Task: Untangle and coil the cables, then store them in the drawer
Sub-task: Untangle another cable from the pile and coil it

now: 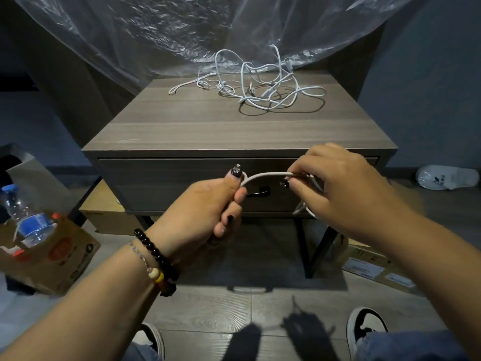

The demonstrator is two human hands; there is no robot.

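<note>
A white cable [265,175] arcs between my two hands in front of the nightstand. My left hand [208,204] grips one part of it in a fist, thumb on top. My right hand [335,186] pinches the other part, with loops of the same cable hanging under its fingers. A tangle of white cables [260,84] lies on the back of the nightstand top [208,126]. The drawer [169,183] below the top is closed, its dark handle [256,193] showing between my hands.
Clear plastic sheeting [156,35] hangs behind the nightstand. A cardboard box [52,254] with a water bottle [26,214] sits at the left on the floor. Flat boxes [374,264] lie at the right, and a plastic bag [447,177] beyond. My shoes [367,324] are below.
</note>
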